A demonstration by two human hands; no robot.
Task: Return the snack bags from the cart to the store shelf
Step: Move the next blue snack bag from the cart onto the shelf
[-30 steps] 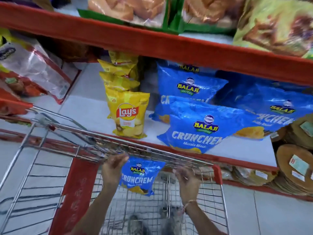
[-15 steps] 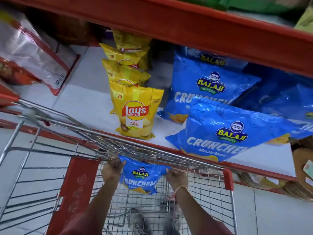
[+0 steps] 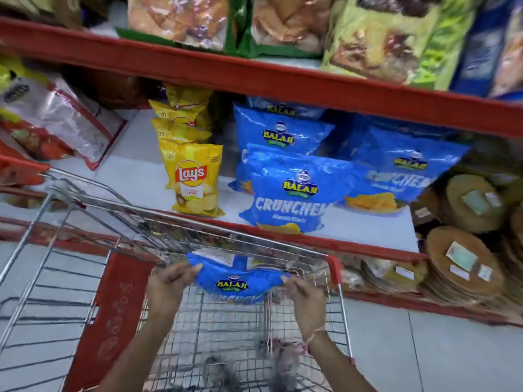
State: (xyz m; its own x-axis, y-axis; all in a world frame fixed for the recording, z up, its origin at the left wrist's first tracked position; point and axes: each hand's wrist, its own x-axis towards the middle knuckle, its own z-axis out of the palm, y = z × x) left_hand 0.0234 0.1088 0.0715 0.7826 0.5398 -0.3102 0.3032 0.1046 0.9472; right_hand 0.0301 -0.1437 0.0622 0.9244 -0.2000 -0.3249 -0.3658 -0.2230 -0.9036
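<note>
Where it hung lower before, the blue bag point(image 3: 236, 280) (both hands' fingers point(image 3: 185, 271) pinching it) now nears the cart rim point(image 3: 254, 237).

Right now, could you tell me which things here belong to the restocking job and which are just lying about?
Job: small blue Balaji bag held by left hand and right hand; cart; shelf; matching blue Balaji bags.

Lying about: yellow Lay's bags; round flatbread packs.
</note>
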